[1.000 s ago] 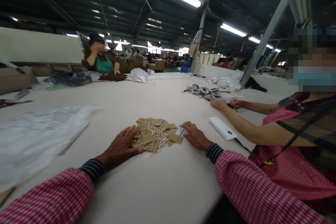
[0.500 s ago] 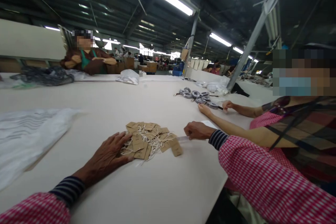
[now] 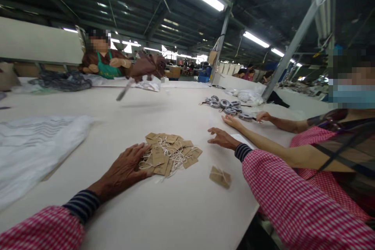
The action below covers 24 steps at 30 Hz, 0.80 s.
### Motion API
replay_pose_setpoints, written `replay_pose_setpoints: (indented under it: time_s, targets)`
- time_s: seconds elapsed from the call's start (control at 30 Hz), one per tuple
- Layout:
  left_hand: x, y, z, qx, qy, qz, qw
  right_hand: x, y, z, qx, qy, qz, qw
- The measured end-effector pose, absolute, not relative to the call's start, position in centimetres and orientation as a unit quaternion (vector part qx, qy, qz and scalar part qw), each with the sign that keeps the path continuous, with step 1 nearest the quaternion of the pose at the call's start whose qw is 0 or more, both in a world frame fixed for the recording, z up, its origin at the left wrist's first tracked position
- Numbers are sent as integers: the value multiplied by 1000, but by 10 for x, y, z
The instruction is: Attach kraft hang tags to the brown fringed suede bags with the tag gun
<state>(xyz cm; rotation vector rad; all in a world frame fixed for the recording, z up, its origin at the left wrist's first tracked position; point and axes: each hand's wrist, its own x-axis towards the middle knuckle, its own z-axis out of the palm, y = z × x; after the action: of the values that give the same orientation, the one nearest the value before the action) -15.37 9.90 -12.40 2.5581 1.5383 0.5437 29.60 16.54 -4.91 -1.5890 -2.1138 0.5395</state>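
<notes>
A pile of brown cardboard hang tags [image 3: 158, 156] with white strings sits on the white table [image 3: 152, 215]. My left hand [image 3: 125, 168] rests flat at the pile's left edge, fingers spread and touching the tags. To the right of the pile, my right hand [image 3: 222, 138] hovers over or near the tabletop with its fingers apart and nothing visible in them. Below it, apart from the pile, is a single blurred tag [image 3: 220, 177] with its string across it. A faint clear strip above my right fingers is too blurred to make out.
At right a co-worker's hands [image 3: 233, 122] are beside several coiled grey straps [image 3: 225, 104]. A white plastic sheet [image 3: 41, 144] covers the left side. Across the table another person [image 3: 108, 62] handles a brown garment [image 3: 148, 66]. A dark bundle [image 3: 61, 81] lies far left.
The single tag has come away from the pile, rightward and nearer. My right hand's closed fingers have opened. My left hand stays at the pile. The person opposite has swung the brown garment rightward.
</notes>
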Motion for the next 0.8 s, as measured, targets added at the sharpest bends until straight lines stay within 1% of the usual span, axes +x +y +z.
replay_pose_setpoints:
  time_s: [0.1, 0.2, 0.27, 0.37, 0.47, 0.6, 0.67, 0.73, 0.8]
  targets:
    - [-154, 101, -125, 841, 507, 183, 53, 293, 142, -78, -553, -780, 184, 228]
    - [-150, 99, -119, 841, 504, 189, 56, 289, 118, -95, -536, -786, 141, 273]
    - [-147, 97, -113, 841, 502, 193, 58, 286, 102, -97, -545, -770, 140, 301]
    - [-143, 94, -107, 835, 509, 194, 75, 284, 68, -90, -569, -737, 185, 313]
    - [-145, 93, -107, 819, 522, 210, 110, 285, 21, -85, -560, -751, 198, 289]
    - [-153, 101, -103, 791, 526, 251, 187, 272, -23, -91, -522, -824, 87, 204]
    - [-149, 111, -93, 783, 532, 259, 193, 259, -19, -94, -512, -838, 49, 185]
    - [-134, 124, -77, 788, 536, 253, 168, 246, -4, -93, -493, -850, 39, 180]
    - [-106, 140, -60, 786, 544, 241, 167, 235, 15, -92, -475, -859, 39, 187]
